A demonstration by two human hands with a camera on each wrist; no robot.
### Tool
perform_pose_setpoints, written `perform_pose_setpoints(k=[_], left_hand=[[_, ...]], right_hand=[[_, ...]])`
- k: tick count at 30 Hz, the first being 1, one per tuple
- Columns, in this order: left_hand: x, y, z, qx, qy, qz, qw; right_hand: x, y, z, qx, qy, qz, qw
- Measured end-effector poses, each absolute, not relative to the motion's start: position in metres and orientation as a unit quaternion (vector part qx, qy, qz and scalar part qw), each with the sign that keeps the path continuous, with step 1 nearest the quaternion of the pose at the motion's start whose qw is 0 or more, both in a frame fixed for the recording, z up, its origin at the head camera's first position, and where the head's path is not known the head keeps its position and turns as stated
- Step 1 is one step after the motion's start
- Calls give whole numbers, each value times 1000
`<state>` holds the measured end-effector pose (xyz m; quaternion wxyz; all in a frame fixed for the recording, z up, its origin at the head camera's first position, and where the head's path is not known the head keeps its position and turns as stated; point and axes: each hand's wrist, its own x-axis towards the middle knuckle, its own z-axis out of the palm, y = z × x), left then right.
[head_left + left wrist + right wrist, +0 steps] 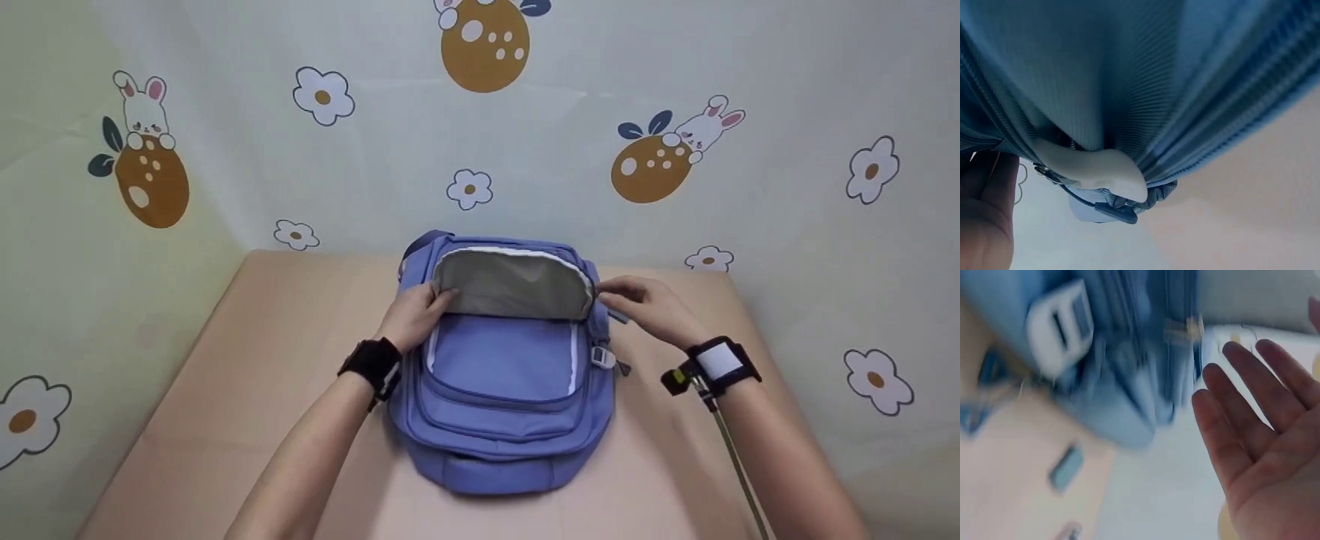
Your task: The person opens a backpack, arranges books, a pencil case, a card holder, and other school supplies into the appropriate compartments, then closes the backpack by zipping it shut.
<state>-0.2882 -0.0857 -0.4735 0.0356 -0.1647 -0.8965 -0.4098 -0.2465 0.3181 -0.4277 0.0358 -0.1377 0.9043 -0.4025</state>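
Observation:
A blue backpack (510,442) lies on the table in the head view, its front pocket unzipped. The pocket's flap (517,285) is folded toward the far side, showing its grey lining and white edge. My left hand (416,311) pinches the flap's left edge, thumb over the lining and the other fingers partly hidden behind. Zipper teeth and a cord zipper pull (1117,212) show up close in the left wrist view. By the flap's right edge is my right hand (649,304), fingers loosely bent; in the right wrist view they look extended and spread, holding nothing.
The light pink tabletop (247,420) spreads around the backpack. Behind it hangs a pale cloth backdrop (390,142) with rabbits and flowers. A grey buckle (602,358) sits on the bag's right side. A cable (731,457) runs from the right wristband.

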Motion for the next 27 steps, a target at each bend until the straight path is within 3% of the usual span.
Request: perform_pose_setpoints(k=[8, 20, 27], left_hand=[[-288, -85, -474, -150, -890, -429, 44], [-284, -85, -478, -113, -891, -433, 71], [-285, -78, -474, -134, -888, -432, 84]], right_hand=[[-252, 403, -444, -25, 946, -314, -76], [-272, 421, -502, 60, 987, -150, 1], [-270, 427, -508, 72, 988, -137, -1]])
